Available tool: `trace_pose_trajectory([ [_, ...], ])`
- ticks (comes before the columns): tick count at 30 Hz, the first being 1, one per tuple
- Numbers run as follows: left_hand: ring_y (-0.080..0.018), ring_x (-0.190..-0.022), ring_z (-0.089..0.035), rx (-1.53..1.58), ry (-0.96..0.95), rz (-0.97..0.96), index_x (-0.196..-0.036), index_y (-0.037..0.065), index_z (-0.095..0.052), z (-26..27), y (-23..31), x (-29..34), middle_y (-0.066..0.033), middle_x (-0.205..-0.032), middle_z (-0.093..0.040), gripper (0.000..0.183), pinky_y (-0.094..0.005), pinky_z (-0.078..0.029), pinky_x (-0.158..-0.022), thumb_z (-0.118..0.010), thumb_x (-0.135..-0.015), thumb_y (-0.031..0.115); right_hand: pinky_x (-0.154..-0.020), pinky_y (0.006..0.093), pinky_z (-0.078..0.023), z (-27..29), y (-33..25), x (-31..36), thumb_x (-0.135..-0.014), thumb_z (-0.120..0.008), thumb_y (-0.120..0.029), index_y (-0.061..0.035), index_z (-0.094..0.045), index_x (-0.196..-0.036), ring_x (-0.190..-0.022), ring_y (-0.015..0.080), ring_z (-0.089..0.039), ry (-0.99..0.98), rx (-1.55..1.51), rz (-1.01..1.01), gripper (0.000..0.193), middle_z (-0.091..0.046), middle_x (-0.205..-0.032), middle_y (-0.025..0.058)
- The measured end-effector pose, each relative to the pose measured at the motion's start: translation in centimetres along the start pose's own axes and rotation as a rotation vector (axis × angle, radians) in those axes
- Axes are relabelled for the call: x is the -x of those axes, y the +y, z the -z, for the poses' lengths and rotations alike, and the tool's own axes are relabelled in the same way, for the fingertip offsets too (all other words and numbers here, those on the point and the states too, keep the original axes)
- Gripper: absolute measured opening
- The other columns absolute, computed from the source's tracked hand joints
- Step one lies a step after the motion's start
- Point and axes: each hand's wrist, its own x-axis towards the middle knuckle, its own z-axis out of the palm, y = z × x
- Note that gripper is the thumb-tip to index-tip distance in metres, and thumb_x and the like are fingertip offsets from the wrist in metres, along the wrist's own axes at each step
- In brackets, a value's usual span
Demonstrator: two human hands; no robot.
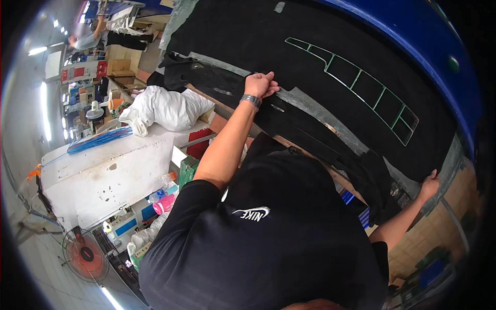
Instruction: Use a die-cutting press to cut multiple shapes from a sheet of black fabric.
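A broad sheet of black fabric (222, 36) covers the grey work surface in front of me. My left hand (262, 85), with a metal watch on its wrist, is closed on the near edge of the fabric, left of centre. Far to the right, my right hand (430, 184) pinches the fabric's right corner, its fingers partly hidden. On the fabric, beyond and between my hands, lies a long curved cutting die (356, 80) with green edges and several compartments. Neither hand touches it.
A blue machine beam (413, 46) arches over the far right side. Loose black fabric (305, 124) hangs along the near edge by my body. To the left are a white sack (165, 108), a white table (111, 178) and a fan (87, 254). Another person (98, 39) stands far left.
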Motion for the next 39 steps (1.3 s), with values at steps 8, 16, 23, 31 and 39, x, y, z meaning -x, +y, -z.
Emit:
trace_pose_trajectory([
  [8,-0.0155,-0.061,-0.07,-0.204,-0.011,-0.004,-0.085,0.003,-0.064,0.9,-1.2,2.3,-0.0079,-0.075,-0.07,0.027,-0.024,-0.055,-0.051,-0.068,-0.096,0.027,-0.081,0.0533,-0.051,2.1,-0.9,1.9,-0.097,-0.056,-0.05,0.0014,-0.067,-0.101,-0.097,0.0484,-0.064,0.057,-0.062,0.064,0.053,-0.068,-0.099,0.0291],
  [16,-0.01,-0.059,-0.064,-0.354,-0.13,-0.384,-0.086,0.002,-0.065,1.3,-1.4,4.3,-0.0038,-0.073,-0.068,0.026,-0.0219,-0.05,-0.056,-0.068,-0.097,0.025,-0.065,0.0364,-0.051,12.1,-12.2,12.8,-0.092,-0.071,-0.033,-0.0024,-0.07,-0.102,-0.066,0.024,-0.061,0.043,-0.45,0.207,0.032,-0.066,-0.078,0.0128],
  [23,-0.0054,-0.07,-0.062,-0.546,-0.417,-0.615,-0.099,0.001,-0.068,-3.6,-0.6,5.6,-0.0011,-0.078,-0.069,0.018,-0.0213,-0.049,-0.065,-0.072,-0.093,0.017,-0.079,0.0452,-0.053,13.3,-16.5,24.8,-0.077,-0.082,-0.033,-0.0043,-0.059,-0.116,-0.097,0.0375,-0.063,-0.283,-0.279,0.465,0.054,-0.064,-0.104,0.0184],
  [31,-0.0141,-0.073,-0.066,-0.987,-0.715,-0.753,-0.109,-0.001,-0.067,-5.9,-0.7,8.6,-0.0072,-0.08,-0.07,0.024,-0.0283,-0.054,-0.07,-0.073,-0.091,0.015,-0.052,0.0312,-0.048,18.0,-10.7,24.7,-0.083,-0.078,-0.015,0.0068,-0.064,-0.085,-0.069,0.015,-0.066,-1.363,-0.44,0.008,0.026,-0.066,-0.07,0.0096],
  [39,-0.0116,-0.078,-0.067,-0.711,-0.457,-0.823,-0.111,0.003,-0.067,-4.5,0.9,5.0,-0.0055,-0.086,-0.07,0.027,-0.0268,-0.054,-0.072,-0.076,-0.088,0.013,-0.061,0.0328,-0.048,20.1,-11.6,22.5,-0.081,-0.081,-0.028,0.0029,-0.067,-0.085,-0.06,0.0138,-0.061,-1.036,-0.301,0.202,0.034,-0.064,-0.065,0.0105],
])
